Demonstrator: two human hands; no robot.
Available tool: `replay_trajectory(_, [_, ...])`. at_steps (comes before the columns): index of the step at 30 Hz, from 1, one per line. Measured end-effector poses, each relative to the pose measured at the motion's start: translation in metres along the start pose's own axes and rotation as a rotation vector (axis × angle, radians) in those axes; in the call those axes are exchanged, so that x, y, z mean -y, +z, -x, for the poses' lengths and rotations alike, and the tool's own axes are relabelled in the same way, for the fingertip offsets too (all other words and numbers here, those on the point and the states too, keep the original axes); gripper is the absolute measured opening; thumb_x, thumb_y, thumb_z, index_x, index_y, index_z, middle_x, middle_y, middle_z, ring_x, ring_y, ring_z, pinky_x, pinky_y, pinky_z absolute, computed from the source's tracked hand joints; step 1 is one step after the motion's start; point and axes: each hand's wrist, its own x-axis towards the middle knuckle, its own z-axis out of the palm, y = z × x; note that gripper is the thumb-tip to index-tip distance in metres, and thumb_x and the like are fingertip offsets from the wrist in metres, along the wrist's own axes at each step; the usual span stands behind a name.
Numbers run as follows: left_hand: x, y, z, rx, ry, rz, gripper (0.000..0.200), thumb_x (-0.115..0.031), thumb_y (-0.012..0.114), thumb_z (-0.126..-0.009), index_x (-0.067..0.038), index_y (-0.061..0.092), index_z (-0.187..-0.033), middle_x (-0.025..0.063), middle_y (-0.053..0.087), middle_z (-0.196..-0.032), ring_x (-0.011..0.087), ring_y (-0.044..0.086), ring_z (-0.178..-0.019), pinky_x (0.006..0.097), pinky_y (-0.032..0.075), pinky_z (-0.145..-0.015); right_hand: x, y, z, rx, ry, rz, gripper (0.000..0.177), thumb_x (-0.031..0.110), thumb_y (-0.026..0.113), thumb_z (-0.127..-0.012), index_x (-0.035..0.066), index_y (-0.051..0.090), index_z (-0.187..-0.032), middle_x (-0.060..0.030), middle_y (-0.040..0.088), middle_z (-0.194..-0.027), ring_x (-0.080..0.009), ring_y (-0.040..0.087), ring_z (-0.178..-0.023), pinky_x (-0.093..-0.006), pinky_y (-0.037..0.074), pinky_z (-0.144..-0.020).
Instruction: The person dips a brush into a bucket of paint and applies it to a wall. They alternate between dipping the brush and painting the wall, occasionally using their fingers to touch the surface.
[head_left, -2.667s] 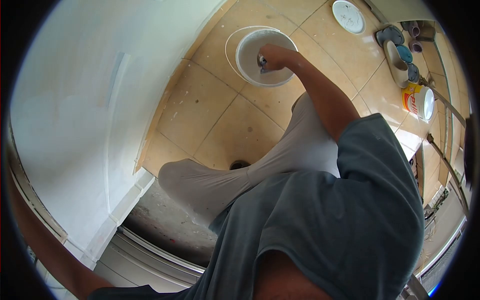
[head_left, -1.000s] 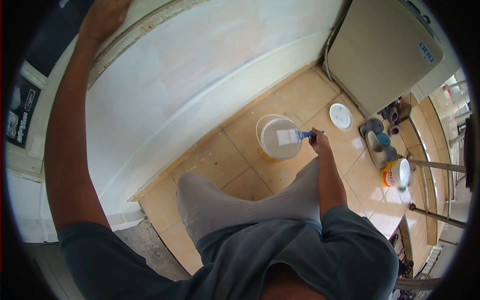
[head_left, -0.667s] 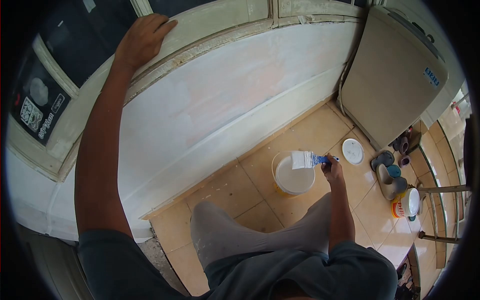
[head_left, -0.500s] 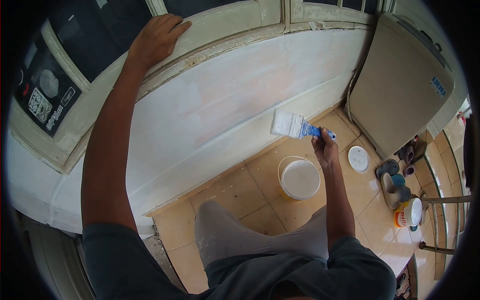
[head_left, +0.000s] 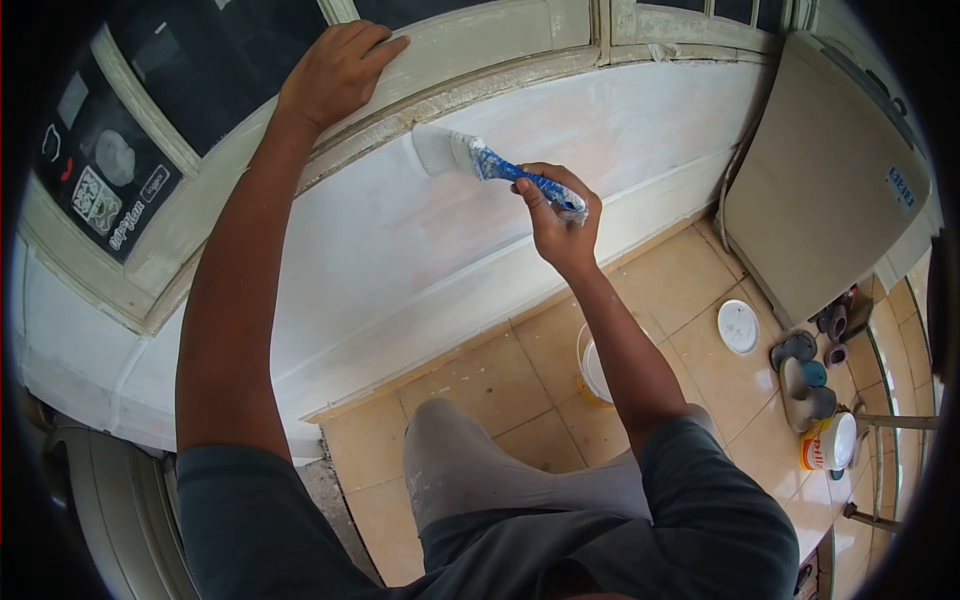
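My right hand [head_left: 566,215] grips the blue handle of a paintbrush [head_left: 515,177]. The wide, white-coated bristles press against the upper part of the white wall [head_left: 360,235], just below the window ledge. Pinkish patches show through the wall's coat to the right of and below the brush. My left hand [head_left: 338,75] leans on the pale wooden window frame [head_left: 480,45], thumb apart from the bent fingers, with no object in it. A bucket [head_left: 594,372] stands on the floor, mostly hidden behind my right forearm.
A white lid [head_left: 738,326] lies on the tiled floor [head_left: 470,385]. Further right are several shoes [head_left: 808,375], a yellow-and-white paint tub [head_left: 829,442] and a metal rail [head_left: 895,422]. A large beige appliance [head_left: 815,180] stands at the wall's right end.
My right hand has moved up and left, bringing the brush from above the bucket onto the wall. My left hand stays on the window frame; the view has shifted slightly.
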Motion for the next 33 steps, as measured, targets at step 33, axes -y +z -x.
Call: replay_trajectory(33, [0.000, -0.002, 0.000, -0.011, -0.008, 0.004, 0.039, -0.002, 0.065, -0.083, -0.012, 0.067, -0.120, 0.0053, 0.064, -0.112, 0.0226, 0.060, -0.107, 0.0360, 0.048, -0.095, 0.038, 0.041, 0.044, 0.012, -0.225, 0.051, 0.014, -0.003, 0.071, -0.085, -0.003, 0.070, -0.099, -0.0169, 0.072, -0.090, -0.0191, 0.069, -0.074, -0.0267, 0.053, -0.066])
